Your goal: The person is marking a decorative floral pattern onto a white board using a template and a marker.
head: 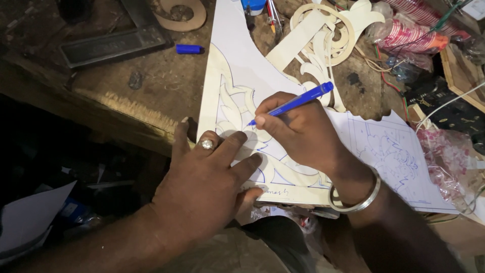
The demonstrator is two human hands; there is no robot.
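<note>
My right hand (303, 132) grips a blue pen (298, 102), its tip resting on a white sheet (237, 55) inside a cut-out of a pale wooden ornamental stencil (225, 101). Blue traced lines show on the sheet near the stencil's lower edge. My left hand (207, 177), with a ring on one finger, lies flat with fingers spread and presses the stencil and sheet down on the workbench. A metal bangle (356, 199) circles my right wrist.
A blue pen cap (189, 49) lies on the dark wooden bench (161, 81). More carved wooden scroll pieces (323, 35) sit at the back. A paper with a blue drawing (399, 156) lies at right, by plastic bags (444, 162), wires and red-striped packets (414, 33). A metal bar (113, 45) lies at back left.
</note>
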